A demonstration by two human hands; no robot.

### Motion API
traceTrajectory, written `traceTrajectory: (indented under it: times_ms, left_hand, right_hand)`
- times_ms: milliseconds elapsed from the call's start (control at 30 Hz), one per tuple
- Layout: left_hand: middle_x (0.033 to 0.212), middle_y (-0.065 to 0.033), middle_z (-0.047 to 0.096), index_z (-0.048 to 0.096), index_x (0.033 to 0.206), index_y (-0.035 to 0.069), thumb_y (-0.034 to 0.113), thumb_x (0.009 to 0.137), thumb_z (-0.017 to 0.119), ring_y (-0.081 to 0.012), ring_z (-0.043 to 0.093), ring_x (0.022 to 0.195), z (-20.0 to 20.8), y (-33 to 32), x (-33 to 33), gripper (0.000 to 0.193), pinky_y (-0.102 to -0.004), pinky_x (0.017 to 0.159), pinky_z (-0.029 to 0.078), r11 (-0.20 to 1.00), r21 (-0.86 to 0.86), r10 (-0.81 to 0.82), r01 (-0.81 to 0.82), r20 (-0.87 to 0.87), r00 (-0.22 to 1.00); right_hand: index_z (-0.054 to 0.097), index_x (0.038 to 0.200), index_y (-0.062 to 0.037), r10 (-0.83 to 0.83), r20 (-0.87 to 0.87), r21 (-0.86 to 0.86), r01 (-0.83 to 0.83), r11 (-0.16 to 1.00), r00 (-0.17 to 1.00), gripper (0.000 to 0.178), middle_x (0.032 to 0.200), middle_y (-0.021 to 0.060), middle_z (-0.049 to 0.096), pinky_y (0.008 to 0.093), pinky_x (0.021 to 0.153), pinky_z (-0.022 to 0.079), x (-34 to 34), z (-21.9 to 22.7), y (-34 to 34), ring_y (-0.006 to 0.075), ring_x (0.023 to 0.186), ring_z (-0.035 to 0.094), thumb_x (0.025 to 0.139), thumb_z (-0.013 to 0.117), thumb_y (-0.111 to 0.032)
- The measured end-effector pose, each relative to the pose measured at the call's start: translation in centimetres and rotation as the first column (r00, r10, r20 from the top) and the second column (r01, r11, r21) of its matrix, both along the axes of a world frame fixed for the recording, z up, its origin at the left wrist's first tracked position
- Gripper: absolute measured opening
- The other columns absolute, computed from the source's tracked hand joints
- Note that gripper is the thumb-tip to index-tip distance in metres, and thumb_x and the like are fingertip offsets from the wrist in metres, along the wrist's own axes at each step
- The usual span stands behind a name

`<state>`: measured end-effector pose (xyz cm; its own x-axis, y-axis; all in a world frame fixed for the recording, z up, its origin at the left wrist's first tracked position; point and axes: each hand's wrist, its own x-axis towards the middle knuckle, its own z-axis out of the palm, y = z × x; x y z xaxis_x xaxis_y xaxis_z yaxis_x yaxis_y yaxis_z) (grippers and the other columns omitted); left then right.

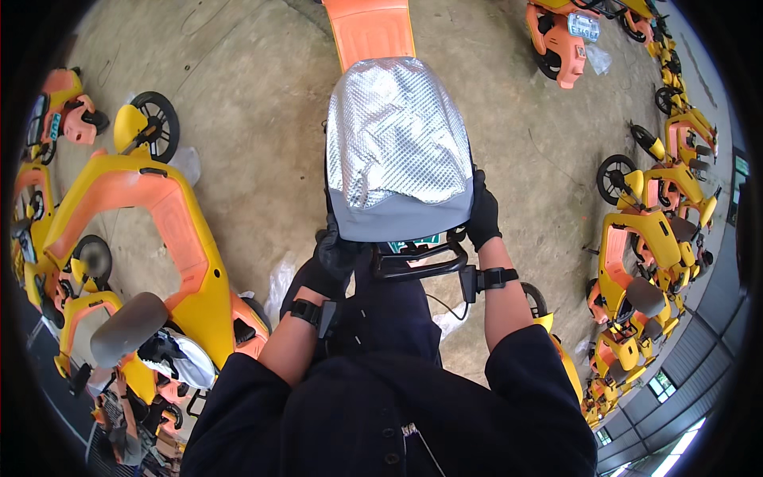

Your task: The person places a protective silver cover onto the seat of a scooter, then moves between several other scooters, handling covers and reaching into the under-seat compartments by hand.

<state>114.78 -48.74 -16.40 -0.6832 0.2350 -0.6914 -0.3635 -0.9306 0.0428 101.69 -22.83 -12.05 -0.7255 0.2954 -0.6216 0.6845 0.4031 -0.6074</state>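
Straight in front of me is a seat cover (397, 131) of shiny silver quilted foil with a grey fabric band, drawn over the seat of a scooter. The seat beneath is hidden. My left hand (330, 258), in a black glove, has its fingers curled at the cover's near left corner. On the right side, my right hand (482, 213), also gloved in black, grips the cover's edge near its right corner. A black tubular rack (421, 262) sticks out below the near edge. Beyond the cover shows the scooter's orange footboard (372, 32).
A yellow and orange scooter (171, 230) stands close on my left, with more behind it. Rows of similar scooters (636, 238) line the right side. Another scooter (560, 44) is at the far right. Clear plastic wrapping (280, 286) lies on the concrete floor (262, 119).
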Motion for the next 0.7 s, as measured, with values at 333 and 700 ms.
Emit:
traceTrajectory:
  times_ms: [333,700]
  left_hand:
    - [0.111,-0.0093,0.051,0.040,0.118,0.004,0.047,0.087,0.032,-0.0215,0.049,0.101,-3.2,0.8,0.1,0.054,-0.0336,0.089,0.040,0.917,-0.323,-0.296,0.235,-0.154,0.943]
    - [0.094,-0.0056,0.057,0.050,0.106,0.005,0.039,0.090,0.033,-0.0194,0.056,0.083,-4.1,0.8,0.2,0.041,-0.0337,0.072,0.046,0.845,-0.454,-0.319,0.282,-0.003,0.948]
  right_hand:
    - [0.059,0.073,0.0031,0.237,0.115,0.458,-0.263,0.849,0.965,0.070,0.069,0.0234,0.057,0.0416,0.066,0.042,-2.3,-4.0,1.0,0.0363,0.069,0.056,0.085,0.022,-0.055]
    - [0.031,0.125,-0.0163,0.578,0.051,0.641,-0.471,0.606,0.814,0.042,0.080,0.0194,0.056,0.0406,0.060,0.045,0.9,-3.3,0.9,0.0338,0.072,0.057,0.085,0.039,-0.022]
